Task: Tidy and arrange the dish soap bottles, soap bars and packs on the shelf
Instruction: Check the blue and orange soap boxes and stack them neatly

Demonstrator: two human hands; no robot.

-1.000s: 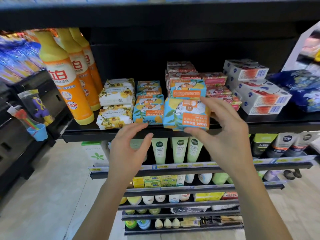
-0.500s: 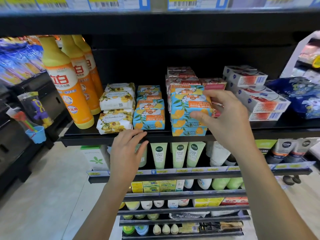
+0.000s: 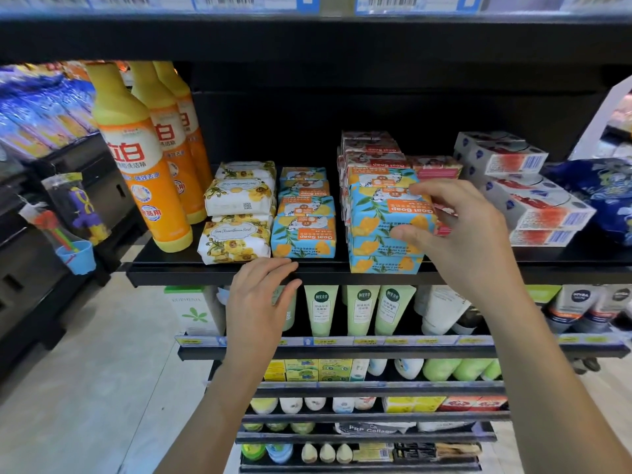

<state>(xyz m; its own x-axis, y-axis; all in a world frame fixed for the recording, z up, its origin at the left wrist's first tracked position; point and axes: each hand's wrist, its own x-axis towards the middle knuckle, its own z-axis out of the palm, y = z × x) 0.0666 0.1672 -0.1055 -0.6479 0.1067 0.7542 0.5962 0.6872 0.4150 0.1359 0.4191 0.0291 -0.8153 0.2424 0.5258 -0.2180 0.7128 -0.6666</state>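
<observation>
— What has changed?
— A second ago you held the Goat Soap bar (image 3: pixel 386 213) out in front of the shelf. Now it sits on the Goat Soap stack (image 3: pixel 379 254) at centre frame, your right hand (image 3: pixel 455 234) pinching it between thumb and fingers. Your left hand (image 3: pixel 256 302) rests flat on the shelf lip (image 3: pixel 171 277), holding nothing.
— Room to move?
— Little. The stack stands right at the lip, red soap bars (image 3: pixel 434 167) crowd just behind, and a narrow gap lies to its left.

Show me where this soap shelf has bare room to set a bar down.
Bare shelf shows in front of the white boxes, beside the right hand holding a goat soap bar. A strip lies front left, by the orange bottles. The middle is crowded: floral packs and goat soap stacks side by side.
</observation>
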